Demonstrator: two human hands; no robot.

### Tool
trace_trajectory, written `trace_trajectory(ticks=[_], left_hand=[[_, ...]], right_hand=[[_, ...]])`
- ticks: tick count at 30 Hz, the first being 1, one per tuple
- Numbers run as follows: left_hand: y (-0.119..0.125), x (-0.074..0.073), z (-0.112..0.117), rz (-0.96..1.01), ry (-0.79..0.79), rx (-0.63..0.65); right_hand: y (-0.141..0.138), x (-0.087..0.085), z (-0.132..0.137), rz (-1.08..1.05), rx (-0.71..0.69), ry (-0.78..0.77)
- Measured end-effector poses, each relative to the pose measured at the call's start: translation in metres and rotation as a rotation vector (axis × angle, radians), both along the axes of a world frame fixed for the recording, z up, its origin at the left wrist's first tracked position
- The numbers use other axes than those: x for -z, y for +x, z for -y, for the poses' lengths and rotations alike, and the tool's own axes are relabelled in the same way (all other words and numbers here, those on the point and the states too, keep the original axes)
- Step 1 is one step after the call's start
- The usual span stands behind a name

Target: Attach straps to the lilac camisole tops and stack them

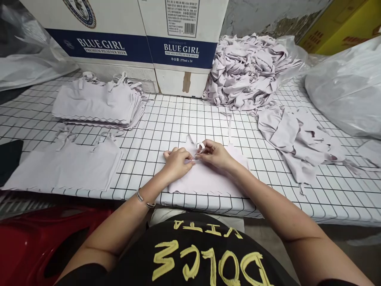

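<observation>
Lilac knit camisole (205, 180) lies flat at the near edge of the black-gridded white table (166, 115), within easy reach. Left hand (177, 161) and right hand (216, 155), fingers curled, each pinch its thin strap (200, 147), apparently to keep it taut. A neat stack of like pieces (95, 105) sits left and a tangled heap of lilac cloth (250, 71) right, kept apart.

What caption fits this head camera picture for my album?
Left hand and right hand pinch a strap of a lilac top on the checked table.

checked table (166, 115) carries cardboard boxes (143, 39), a folded stack (95, 103), a loose heap (250, 67), a lilac garment (205, 182).
</observation>
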State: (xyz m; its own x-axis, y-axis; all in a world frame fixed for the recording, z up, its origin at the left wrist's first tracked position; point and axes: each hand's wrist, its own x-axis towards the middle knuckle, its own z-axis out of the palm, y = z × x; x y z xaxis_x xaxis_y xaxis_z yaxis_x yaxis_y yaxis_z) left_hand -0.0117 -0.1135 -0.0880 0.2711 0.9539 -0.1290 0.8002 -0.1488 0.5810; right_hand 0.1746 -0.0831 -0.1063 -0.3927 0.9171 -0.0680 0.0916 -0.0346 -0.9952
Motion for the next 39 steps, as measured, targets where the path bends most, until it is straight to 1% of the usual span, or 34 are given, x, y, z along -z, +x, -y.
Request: trace_trajectory(ticks=[5,11,17,24,34,37,39], left_hand=[[0.000,0.002,-0.001,0.026,0.011,-0.019],[0.000,0.007,-0.002,0.060,0.029,-0.011],[0.000,0.006,-0.002,0.076,0.009,-0.009],[0.000,0.002,-0.002,0.065,0.000,0.002],[0.000,0.008,-0.003,0.048,-0.002,0.012],[0.000,0.010,-0.004,0.046,-0.005,0.008],[0.000,0.011,-0.006,0.045,-0.008,0.027]], right_hand=[[0.003,0.004,0.001,0.056,-0.058,0.018],[0.001,0.003,0.004,0.075,-0.074,-0.003],[-0.001,0.001,0.005,0.097,-0.030,0.035],[-0.001,0.001,0.007,0.126,-0.040,0.034],[-0.013,0.004,0.011,0.067,0.036,0.015],[-0.017,0.001,0.011,0.024,0.034,-0.033],[-0.019,-0.004,0.008,-0.032,0.009,-0.114]])
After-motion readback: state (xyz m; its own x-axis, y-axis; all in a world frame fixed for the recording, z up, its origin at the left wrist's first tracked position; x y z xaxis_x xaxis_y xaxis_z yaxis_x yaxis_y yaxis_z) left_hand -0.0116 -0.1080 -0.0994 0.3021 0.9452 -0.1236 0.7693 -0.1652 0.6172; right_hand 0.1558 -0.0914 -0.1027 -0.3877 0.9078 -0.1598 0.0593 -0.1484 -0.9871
